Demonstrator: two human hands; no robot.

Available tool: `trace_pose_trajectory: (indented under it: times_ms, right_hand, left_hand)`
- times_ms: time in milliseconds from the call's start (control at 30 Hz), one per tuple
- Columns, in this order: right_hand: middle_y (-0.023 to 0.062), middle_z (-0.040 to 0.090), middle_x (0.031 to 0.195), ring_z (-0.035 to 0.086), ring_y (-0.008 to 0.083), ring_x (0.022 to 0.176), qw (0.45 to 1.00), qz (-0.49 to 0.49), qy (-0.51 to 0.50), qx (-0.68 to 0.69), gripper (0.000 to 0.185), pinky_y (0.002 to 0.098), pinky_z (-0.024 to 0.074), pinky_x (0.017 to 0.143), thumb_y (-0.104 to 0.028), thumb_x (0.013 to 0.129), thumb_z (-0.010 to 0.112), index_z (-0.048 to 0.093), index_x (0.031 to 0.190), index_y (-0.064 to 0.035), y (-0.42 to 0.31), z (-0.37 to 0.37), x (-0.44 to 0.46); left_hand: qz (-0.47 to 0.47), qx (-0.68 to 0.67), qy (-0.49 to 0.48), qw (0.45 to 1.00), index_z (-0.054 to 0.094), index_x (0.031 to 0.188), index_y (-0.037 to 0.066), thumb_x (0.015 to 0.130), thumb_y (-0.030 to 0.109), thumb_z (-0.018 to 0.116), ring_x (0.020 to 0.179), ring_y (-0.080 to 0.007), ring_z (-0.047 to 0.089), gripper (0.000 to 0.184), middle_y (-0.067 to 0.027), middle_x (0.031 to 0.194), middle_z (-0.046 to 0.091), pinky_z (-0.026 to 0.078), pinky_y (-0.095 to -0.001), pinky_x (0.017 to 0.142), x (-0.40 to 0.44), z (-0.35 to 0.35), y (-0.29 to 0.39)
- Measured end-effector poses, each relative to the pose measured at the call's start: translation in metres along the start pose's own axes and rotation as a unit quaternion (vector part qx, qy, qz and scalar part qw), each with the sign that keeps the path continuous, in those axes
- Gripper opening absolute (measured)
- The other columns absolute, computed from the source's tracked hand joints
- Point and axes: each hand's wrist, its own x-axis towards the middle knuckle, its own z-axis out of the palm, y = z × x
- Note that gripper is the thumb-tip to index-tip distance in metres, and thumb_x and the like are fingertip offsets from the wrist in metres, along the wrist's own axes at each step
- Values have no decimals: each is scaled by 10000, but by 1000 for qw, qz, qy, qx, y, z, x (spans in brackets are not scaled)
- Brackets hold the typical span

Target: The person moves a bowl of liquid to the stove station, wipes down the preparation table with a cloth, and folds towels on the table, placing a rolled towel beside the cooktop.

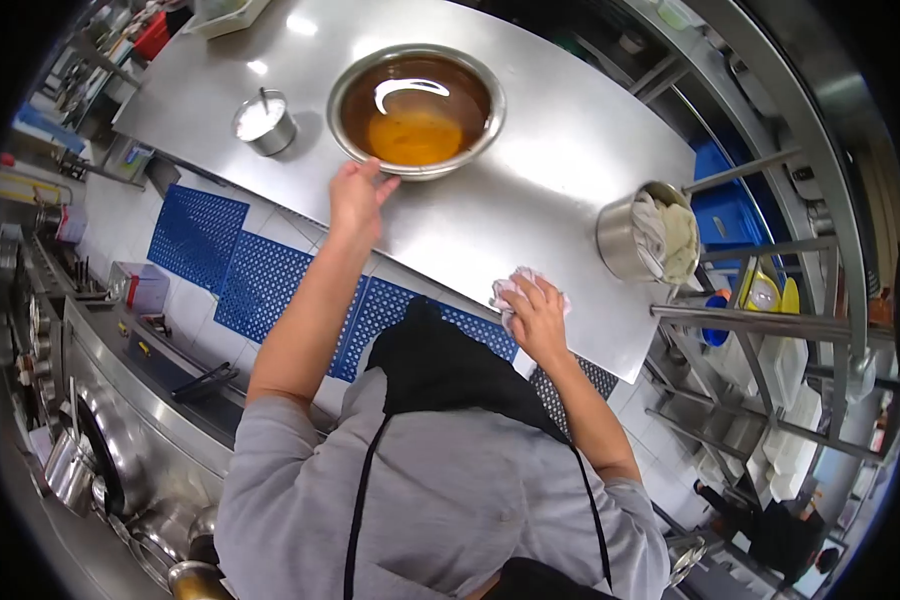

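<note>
A wide metal bowl (342, 140) holding clear amber-brown liquid stands on the steel table. At its near rim is my left hand (358, 203), with fingertips and thumb closed on the edge. My right hand (538, 322) presses a crumpled pale pink cloth (503, 290) against the tabletop close to the front edge, fingers curled over it. Left of the bowl sits a small metal pot (278, 137) of white contents, a utensil handle sticking up from it.
A deep metal pot (620, 240) filled with folded cloths stands at the table's right end. Metal racks (770, 318) rise beyond it. Blue perforated mats (270, 285) cover the floor along the steel table (560, 150). Another person (785, 535) is at the far lower right.
</note>
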Motion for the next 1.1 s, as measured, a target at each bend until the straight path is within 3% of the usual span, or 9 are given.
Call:
trace_pose_trajectory:
  times_ms: [167, 300, 467, 500, 533, 667, 800, 1000, 1100]
  right_hand:
    - [161, 613, 1308, 580, 385, 1122, 996, 55, 62, 11, 457, 475, 469, 1003, -32, 735, 639, 688, 1185, -98, 41, -14, -14]
    - [271, 497, 1428, 489, 445, 1301, 984, 105, 147, 11, 479, 489, 415, 1096, -45, 839, 612, 607, 1318, -56, 75, -23, 76]
    - [277, 434, 1490, 418, 450, 1373, 980, 153, 76, -105, 478, 591, 317, 1125, -224, 936, 583, 554, 1393, -86, 95, 26, 164]
    - [263, 457, 1472, 414, 452, 1373, 982, 106, 87, -132, 508, 640, 285, 1110, -279, 931, 580, 546, 1405, -100, 83, 48, 179]
    - [239, 504, 1417, 404, 433, 1384, 986, 40, 75, -145, 498, 613, 311, 1106, -200, 914, 564, 538, 1390, -57, 57, 54, 189]
    - [220, 435, 1527, 359, 542, 1392, 998, -66, -6, -14, 441, 672, 248, 1158, -217, 910, 615, 611, 1346, -158, -57, 106, 203]
    - [130, 511, 1457, 494, 432, 1267, 991, -125, -17, 44, 466, 564, 394, 1059, -197, 831, 653, 653, 1298, -196, -81, 89, 175]
    - [168, 594, 1252, 565, 402, 1045, 992, 80, 52, -84, 466, 517, 496, 890, -179, 745, 686, 666, 1210, -164, 7, 30, 40]
    - [191, 588, 1240, 561, 435, 1041, 962, 240, -52, -120, 459, 539, 511, 878, -214, 789, 680, 646, 1243, -157, 24, -3, 10]
  left_hand:
    - [0, 10, -6, 1000, 551, 990, -59, 1033, 45, 509, 999, -239, 575, 120, -163, 1100, 558, 606, -434, 928, 23, 23, 11]
    - [-5, 21, -30, 999, 545, 992, -58, 1024, 42, 515, 1007, -244, 561, 110, -158, 1102, 523, 607, -442, 940, 49, 31, 8]
    - [-12, 38, -30, 999, 538, 1068, -53, 1019, 56, 525, 997, -261, 594, 120, -149, 1091, 549, 600, -436, 942, 67, 44, 17]
    - [-15, 35, -32, 999, 538, 1084, -53, 1022, 59, 519, 998, -267, 607, 129, -151, 1098, 563, 598, -433, 938, 70, 45, 17]
    - [-22, 32, -35, 999, 538, 1100, -53, 1025, 62, 514, 999, -273, 620, 140, -152, 1105, 578, 597, -430, 934, 70, 45, 15]
    - [-32, 14, -48, 998, 557, 1081, -20, 1016, 128, 555, 967, -269, 638, 161, -147, 1102, 605, 588, -402, 888, 83, 44, 3]
    - [-46, 23, -62, 997, 552, 1088, -8, 1012, 150, 584, 972, -293, 642, 179, -142, 1082, 605, 582, -408, 884, 74, 42, 11]
    - [-79, 51, -67, 993, 550, 1170, 46, 963, 257, 675, 1187, -326, 537, 321, -117, 1243, 542, 534, -475, 946, 62, 31, 16]
    - [-34, 49, -32, 998, 556, 1198, 75, 930, 283, 688, 1207, -290, 488, 364, -82, 1282, 529, 506, -476, 929, 78, 16, 17]
